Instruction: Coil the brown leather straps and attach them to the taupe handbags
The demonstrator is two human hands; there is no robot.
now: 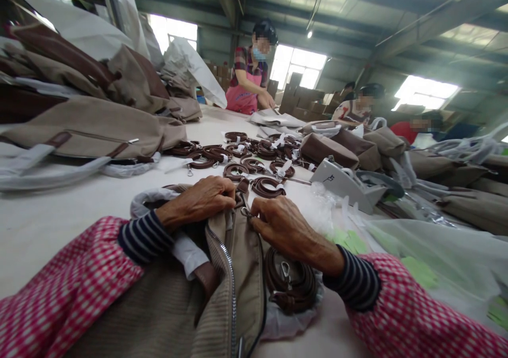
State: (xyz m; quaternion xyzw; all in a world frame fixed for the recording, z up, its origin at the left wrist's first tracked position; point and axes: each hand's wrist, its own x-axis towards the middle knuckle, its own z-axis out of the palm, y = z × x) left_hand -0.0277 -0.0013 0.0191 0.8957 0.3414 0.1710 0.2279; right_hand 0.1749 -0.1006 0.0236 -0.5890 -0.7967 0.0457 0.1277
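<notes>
Right hand point(283, 223): angled inward, thumb and finger pinching a metal clasp point(245, 211). Left hand point(204, 202): palm down, fingers clenched on the far end of the bag point(248, 273). Bag lies between the forearms on a pale table point(27, 215); coiled straps point(268, 187) beyond; co-worker point(244, 96) and windows point(296, 66) behind.

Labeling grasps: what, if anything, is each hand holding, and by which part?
Right hand: metal clasp, apparently pinched at one end. Left hand: bag, gripped at its far end; fingertips hidden.

Taupe bag point(248, 263), silver zip point(232, 289), on table point(35, 204)
</notes>
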